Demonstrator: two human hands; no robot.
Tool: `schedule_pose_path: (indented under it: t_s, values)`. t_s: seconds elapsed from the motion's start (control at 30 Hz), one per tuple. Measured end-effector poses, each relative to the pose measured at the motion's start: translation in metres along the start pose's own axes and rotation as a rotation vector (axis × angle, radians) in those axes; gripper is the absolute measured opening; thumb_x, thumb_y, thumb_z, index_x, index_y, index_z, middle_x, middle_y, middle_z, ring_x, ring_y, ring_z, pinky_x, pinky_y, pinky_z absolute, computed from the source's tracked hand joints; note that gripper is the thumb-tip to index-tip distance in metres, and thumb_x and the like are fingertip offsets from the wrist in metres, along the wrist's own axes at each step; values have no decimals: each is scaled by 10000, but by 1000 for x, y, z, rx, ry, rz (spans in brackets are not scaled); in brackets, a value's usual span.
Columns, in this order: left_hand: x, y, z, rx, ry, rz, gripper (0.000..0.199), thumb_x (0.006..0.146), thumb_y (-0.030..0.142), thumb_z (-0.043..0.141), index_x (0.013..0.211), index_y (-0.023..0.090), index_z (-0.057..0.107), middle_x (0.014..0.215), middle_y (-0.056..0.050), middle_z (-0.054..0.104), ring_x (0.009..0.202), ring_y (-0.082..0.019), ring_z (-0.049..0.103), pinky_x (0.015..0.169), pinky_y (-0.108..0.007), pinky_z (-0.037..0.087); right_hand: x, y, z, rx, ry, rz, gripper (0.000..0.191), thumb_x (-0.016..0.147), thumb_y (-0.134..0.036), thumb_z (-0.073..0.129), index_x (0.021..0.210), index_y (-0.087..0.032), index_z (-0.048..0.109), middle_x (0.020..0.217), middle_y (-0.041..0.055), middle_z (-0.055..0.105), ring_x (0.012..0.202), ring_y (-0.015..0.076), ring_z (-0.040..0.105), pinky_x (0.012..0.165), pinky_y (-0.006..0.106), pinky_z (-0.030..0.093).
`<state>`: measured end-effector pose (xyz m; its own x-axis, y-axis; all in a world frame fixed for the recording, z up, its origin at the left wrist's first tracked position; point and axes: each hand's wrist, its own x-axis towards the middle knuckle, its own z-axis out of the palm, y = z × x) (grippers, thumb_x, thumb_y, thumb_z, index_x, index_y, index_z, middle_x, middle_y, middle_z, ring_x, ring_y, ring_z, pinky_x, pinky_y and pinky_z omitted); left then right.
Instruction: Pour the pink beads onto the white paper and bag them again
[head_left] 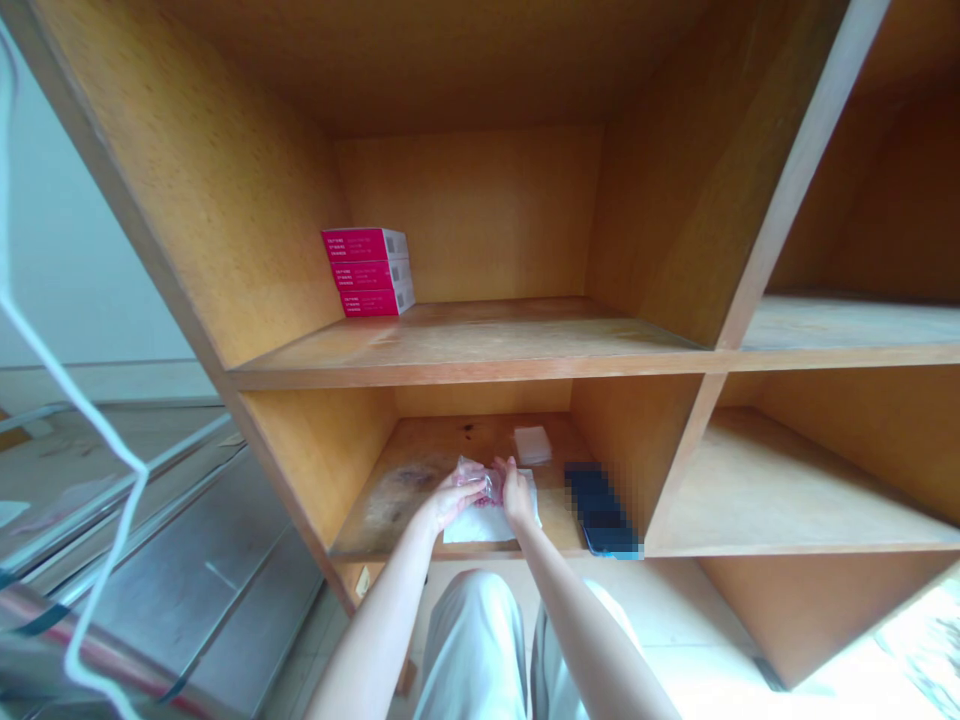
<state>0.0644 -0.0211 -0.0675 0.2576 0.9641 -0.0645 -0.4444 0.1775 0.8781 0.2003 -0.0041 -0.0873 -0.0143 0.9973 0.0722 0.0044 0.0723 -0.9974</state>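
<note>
A small clear plastic bag with pinkish-red contents (491, 486) is between my two hands, over the lower shelf. My left hand (454, 499) has its fingers closed on the bag from the left. On the other side, my right hand (517, 496) is curled at the bag's right edge; what its fingertips pinch is too small to make out. Beneath both hands lies a white sheet (480, 525) near the shelf's front edge. Behind it, a small pale square packet (532, 445) rests on the wood.
A dark, pixelated flat object (604, 515) lies at the lower shelf's right. Three stacked pink boxes (371, 273) stand on the upper shelf (480, 372). Wooden dividers bound the compartment. A white cable (97, 410) hangs at the left. My knees are below the shelf.
</note>
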Motion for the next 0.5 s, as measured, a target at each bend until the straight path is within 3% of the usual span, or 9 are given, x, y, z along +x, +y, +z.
schedule_pose_path:
  t_s: [0.2, 0.5]
  values:
    - [0, 6, 6, 77, -37, -6, 321, 603, 106, 717, 893, 151, 586, 875, -68, 647, 753, -160, 621, 700, -294, 472, 0, 1, 1, -40, -32, -27, 632, 863, -521, 125, 1147, -142, 543, 1176, 117, 551, 1127, 201, 471, 968, 326, 311]
    - [0, 10, 11, 136, 8, -16, 309, 588, 110, 727, 861, 150, 590, 845, -54, 649, 737, -152, 622, 708, -286, 471, 2, 5, 0, -25, 7, -19, 620, 852, -531, 141, 1097, -161, 575, 1123, 107, 585, 1084, 187, 508, 936, 306, 344]
